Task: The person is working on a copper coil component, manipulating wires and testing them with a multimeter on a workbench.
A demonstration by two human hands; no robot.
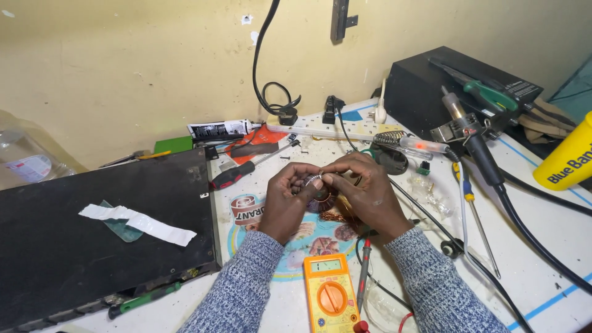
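My left hand and my right hand meet over the middle of the bench. Together they hold a round coil wound with copper wire. A bare wire end is pinched between the fingertips of both hands at the coil's top. More loose copper wire trails under my right hand. Close to me lies a yellow and orange multimeter, with its red probe pointing up toward my right wrist.
A flat black case with a strip of white tape fills the left. A red-handled screwdriver, white power strip, hot-air gun, black box, yellow can and black cables crowd the back and right.
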